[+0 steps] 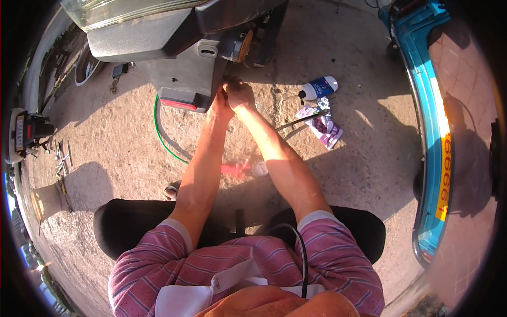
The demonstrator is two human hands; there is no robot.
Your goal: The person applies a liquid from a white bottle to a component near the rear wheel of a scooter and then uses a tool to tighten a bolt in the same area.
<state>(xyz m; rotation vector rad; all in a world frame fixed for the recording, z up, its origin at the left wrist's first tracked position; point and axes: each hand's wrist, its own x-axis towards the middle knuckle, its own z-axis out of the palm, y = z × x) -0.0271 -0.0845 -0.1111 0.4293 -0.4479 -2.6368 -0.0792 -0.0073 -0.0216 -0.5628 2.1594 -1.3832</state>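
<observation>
Both hands meet at the right edge of the grey rear mudguard of a motorbike (pixel 185 74), just beyond its red reflector (pixel 178 104). My left hand (pixel 221 105) is bunched close to the mudguard, its fingers mostly hidden. My right hand (pixel 239 94) lies against it with fingers curled closed. Whatever is between the fingers is too small and dark to make out. Above the hands, an orange round lamp (pixel 245 46) sticks out from the motorbike's tail. A green hose or cable (pixel 157 124) curves from under the mudguard toward my left forearm.
To the right lie a white and blue bottle (pixel 319 88), a purple and white packet (pixel 328 132) and a black rod (pixel 298 121). Between my forearms sit a red object (pixel 235 169) and a white round lid (pixel 260 169). A blue vehicle (pixel 430 132) borders the right; tools (pixel 63 158) lie left.
</observation>
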